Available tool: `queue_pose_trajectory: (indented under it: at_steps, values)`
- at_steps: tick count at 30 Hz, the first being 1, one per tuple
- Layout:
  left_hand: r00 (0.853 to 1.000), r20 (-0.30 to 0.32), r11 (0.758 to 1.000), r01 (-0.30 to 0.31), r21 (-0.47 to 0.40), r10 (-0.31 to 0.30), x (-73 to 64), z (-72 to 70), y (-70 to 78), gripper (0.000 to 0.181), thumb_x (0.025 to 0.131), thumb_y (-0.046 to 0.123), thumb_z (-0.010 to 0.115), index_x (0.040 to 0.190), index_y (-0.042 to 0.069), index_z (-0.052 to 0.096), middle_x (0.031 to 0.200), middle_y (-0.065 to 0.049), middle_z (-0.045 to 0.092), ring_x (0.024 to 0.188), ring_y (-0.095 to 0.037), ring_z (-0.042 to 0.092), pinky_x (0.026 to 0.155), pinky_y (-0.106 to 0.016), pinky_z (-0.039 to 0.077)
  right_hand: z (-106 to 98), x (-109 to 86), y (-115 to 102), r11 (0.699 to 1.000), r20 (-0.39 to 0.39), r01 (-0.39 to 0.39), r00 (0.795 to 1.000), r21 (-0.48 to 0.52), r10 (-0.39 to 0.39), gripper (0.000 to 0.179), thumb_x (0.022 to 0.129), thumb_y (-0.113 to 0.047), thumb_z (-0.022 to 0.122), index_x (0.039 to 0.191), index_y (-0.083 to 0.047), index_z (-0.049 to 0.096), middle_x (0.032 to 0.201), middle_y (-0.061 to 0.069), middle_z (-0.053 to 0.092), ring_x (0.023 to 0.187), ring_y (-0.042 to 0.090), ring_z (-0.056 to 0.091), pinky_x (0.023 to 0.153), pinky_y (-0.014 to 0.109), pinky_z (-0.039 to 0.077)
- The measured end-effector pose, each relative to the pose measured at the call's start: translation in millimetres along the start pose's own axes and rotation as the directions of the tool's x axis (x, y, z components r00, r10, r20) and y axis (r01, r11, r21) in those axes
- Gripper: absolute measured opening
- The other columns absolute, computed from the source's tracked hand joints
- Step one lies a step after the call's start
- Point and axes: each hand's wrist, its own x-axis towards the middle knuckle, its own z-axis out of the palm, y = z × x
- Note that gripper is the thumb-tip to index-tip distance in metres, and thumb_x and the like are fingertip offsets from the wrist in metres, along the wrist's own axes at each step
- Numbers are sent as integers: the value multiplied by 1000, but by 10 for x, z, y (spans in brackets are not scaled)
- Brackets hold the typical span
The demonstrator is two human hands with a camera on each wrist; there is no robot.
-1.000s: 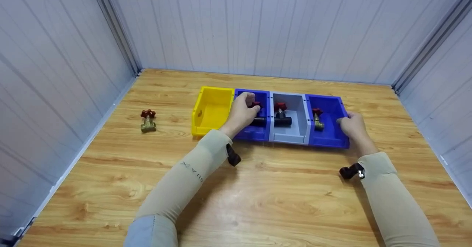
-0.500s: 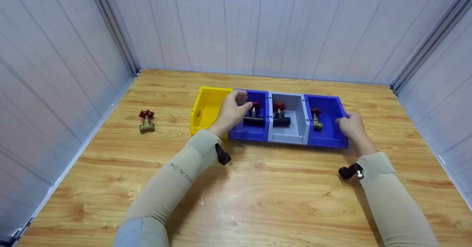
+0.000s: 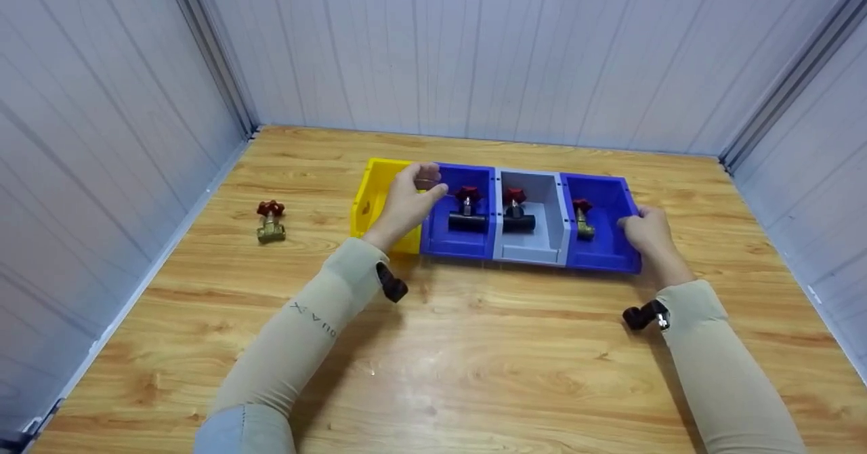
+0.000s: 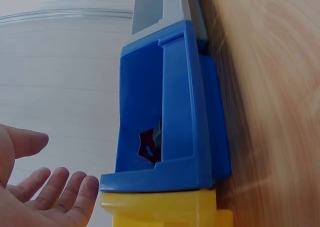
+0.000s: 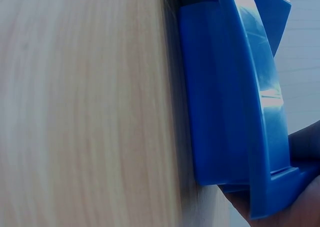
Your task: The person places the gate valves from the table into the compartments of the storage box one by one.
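Four colours aside, several bins stand joined in a row: a yellow bin [image 3: 364, 217], a blue bin [image 3: 457, 246], a grey bin [image 3: 532, 255] and another blue bin [image 3: 613, 240]. My left hand [image 3: 404, 204] hovers above the yellow bin near the left blue one, thumb and fingers spread, holding nothing. The left blue bin contains a black-bodied valve [image 3: 467, 221] with a red handwheel. A similar black valve [image 3: 519, 223] lies in the grey bin. Inside the right blue bin is a brass valve [image 3: 584, 230]. My right hand [image 3: 651, 240] grips that bin's outer side wall, thumb inside.
A loose brass valve [image 3: 271, 232] with a red handwheel sits on the wooden table [image 3: 501, 366], left of the row. White panel walls [image 3: 447, 47] enclose the table at the back and both sides.
My left hand has drawn leftward from over the left blue bin to over the yellow bin, uncovering the black valve. My right hand stays on the right blue bin.
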Motion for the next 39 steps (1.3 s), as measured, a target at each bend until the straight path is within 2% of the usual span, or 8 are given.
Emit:
queue_pose_trajectory:
  at_steps: [9, 22, 28, 35, 39]
  values:
    - [1000, 2, 1000, -21, -18, 21, 5, -102, -41, 42, 106, 8, 68, 146, -3, 60, 143, -24, 64, 130, -33, 63, 114, -44, 54, -13, 15, -2, 1000, 14, -15, 1000, 9, 15, 50, 102, -5, 50, 150, 9, 55, 132, 21, 62, 91, 13, 66, 78, 28, 59]
    - [999, -32, 1000, -25, 9, 25, -16, -302, -73, 42, 106, 9, 68, 145, -3, 59, 143, -23, 65, 130, -33, 62, 117, -46, 50, 5, 14, 0, 1000, -6, -4, 1000, 10, 4, 42, 99, -3, 52, 138, 10, 60, 125, 18, 63, 91, 16, 64, 75, 28, 58]
    - [999, -46, 1000, -18, 3, 18, -14, -394, -102, 44, 107, 8, 66, 148, -5, 57, 144, -25, 63, 131, -36, 61, 117, -47, 50, 20, 17, 9, 1000, -16, 7, 1000, 7, -7, 33, 97, -3, 53, 127, 10, 62, 114, 14, 65, 87, 15, 64, 73, 28, 58]
    - [997, -64, 999, -37, 8, 37, -38, -507, -126, 41, 106, 4, 67, 145, -6, 59, 142, -29, 63, 129, -39, 62, 114, -48, 52, 2, 6, 7, 1000, -6, 5, 1000, -7, -5, 47, 98, -4, 51, 141, 10, 60, 126, 19, 65, 88, 14, 66, 73, 27, 58]
    - [997, -76, 999, -32, 26, 33, -49, -591, -151, 41, 106, 5, 67, 145, -5, 59, 142, -29, 63, 129, -38, 62, 114, -47, 52, -1, 6, 3, 1000, -2, 0, 1000, 2, 0, 49, 98, -4, 51, 144, 10, 59, 130, 21, 63, 89, 14, 66, 74, 27, 58]
